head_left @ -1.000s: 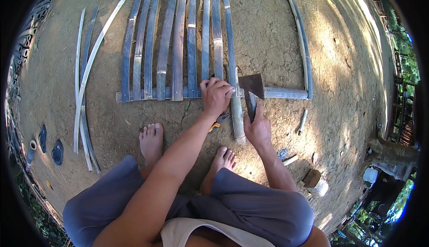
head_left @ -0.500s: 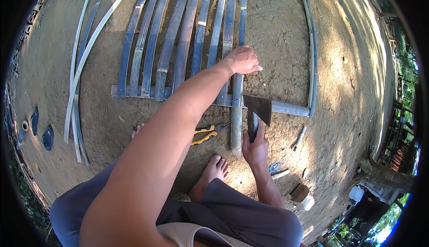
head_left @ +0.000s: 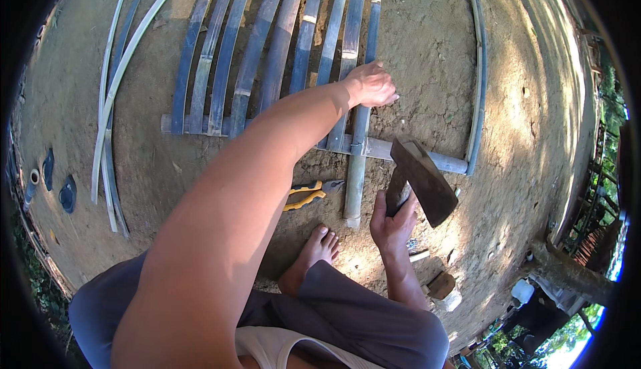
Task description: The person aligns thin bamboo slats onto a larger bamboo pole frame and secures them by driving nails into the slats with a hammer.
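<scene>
Hatchet (head_left: 422,180) still clenched in right hand (head_left: 392,225); left hand (head_left: 369,85) now farther up bamboo slat (head_left: 361,118), fingers loosely together.

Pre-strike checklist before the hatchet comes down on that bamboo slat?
1. Right hand gripping hatchet handle: ok.
2. Blade raised off the crosspiece: ok.
3. Left hand on the rightmost slat, away from the blade: ok.
4. Bare foot out of the swing path: cannot tell.
5. Pliers lying beside the slat's end, out of the way: ok.
</scene>
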Motion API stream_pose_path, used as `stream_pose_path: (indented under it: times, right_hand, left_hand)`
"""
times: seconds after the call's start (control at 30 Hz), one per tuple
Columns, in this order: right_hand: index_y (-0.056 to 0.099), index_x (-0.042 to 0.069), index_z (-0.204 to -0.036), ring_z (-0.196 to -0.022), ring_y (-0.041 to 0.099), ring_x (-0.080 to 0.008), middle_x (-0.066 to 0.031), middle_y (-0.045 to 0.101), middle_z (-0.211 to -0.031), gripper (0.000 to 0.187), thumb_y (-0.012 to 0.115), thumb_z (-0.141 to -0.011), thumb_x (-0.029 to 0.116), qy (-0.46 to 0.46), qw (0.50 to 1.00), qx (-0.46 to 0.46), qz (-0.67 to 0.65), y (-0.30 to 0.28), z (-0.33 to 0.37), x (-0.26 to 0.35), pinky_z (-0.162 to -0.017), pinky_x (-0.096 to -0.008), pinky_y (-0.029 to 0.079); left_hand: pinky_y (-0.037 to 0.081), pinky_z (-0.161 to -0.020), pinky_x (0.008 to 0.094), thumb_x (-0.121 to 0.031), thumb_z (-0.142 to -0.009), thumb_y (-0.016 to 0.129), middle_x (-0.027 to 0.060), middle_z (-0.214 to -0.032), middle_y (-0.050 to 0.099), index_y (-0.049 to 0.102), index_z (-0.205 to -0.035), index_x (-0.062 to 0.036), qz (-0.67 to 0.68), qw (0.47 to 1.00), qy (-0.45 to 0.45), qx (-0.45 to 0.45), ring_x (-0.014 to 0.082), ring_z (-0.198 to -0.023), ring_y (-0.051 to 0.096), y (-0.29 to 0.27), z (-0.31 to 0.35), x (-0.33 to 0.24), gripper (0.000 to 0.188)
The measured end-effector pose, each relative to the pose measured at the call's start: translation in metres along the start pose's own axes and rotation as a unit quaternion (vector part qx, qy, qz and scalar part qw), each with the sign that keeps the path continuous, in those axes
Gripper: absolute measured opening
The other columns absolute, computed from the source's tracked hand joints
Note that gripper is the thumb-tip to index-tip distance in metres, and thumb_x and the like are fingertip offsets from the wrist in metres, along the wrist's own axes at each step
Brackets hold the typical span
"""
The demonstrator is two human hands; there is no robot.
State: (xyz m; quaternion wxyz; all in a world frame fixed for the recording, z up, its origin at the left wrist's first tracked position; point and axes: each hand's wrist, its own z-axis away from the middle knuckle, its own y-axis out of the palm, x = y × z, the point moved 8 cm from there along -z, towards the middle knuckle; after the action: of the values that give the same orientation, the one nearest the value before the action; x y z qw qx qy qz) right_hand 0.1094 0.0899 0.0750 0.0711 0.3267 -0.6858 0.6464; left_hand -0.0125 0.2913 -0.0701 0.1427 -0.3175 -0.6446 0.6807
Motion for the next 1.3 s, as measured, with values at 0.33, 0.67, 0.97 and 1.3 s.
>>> stream_pose_path:
  times: [0.33,0.67,0.97,1.3]
  right_hand:
    - [0.038,-0.01,-0.143,-0.066,0.072,-0.0454,-0.0299,0.069,-0.082,0.061,0.071,-0.095,0.009,0.074,0.995,0.066,-0.033,0.012,0.007,-0.011,-0.057,-0.0493,0.055]
    - [0.045,-0.009,-0.135,-0.073,0.07,-0.048,-0.031,0.067,-0.084,0.053,0.073,-0.092,0.006,0.093,0.987,0.127,-0.035,0.044,0.019,-0.046,-0.062,-0.0531,0.056]
    - [0.054,-0.009,-0.117,-0.062,0.071,-0.04,-0.0253,0.069,-0.079,0.037,0.075,-0.091,0.008,0.051,0.992,0.117,0.0,0.051,0.02,-0.065,-0.053,-0.0477,0.058]
    - [0.055,-0.009,-0.123,-0.057,0.068,-0.043,-0.0226,0.068,-0.077,0.04,0.073,-0.093,0.011,0.013,0.994,0.105,-0.015,0.052,0.026,-0.062,-0.053,-0.0485,0.057]
  left_hand:
    - [0.045,-0.091,0.0432,-0.04,-0.108,0.043,0.0087,-0.066,0.069,0.071,-0.068,-0.0134,0.02,0.999,-0.003,0.031,0.0307,-0.073,0.07,0.008,0.0,0.001,0.056]
    - [0.045,-0.089,0.0431,-0.038,-0.109,0.042,0.0074,-0.064,0.067,0.069,-0.068,-0.014,0.015,1.0,0.013,0.0,0.0281,-0.07,0.069,0.007,0.002,0.002,0.055]
    - [0.045,-0.09,0.0436,-0.04,-0.109,0.042,0.0086,-0.064,0.068,0.069,-0.067,-0.0135,0.029,1.0,0.003,0.006,0.0296,-0.069,0.069,0.004,-0.001,0.002,0.057]
    - [0.046,-0.084,0.0428,-0.038,-0.109,0.042,0.008,-0.063,0.067,0.069,-0.068,-0.0135,-0.022,0.999,0.025,0.015,0.0294,-0.066,0.069,0.004,-0.007,-0.005,0.056]
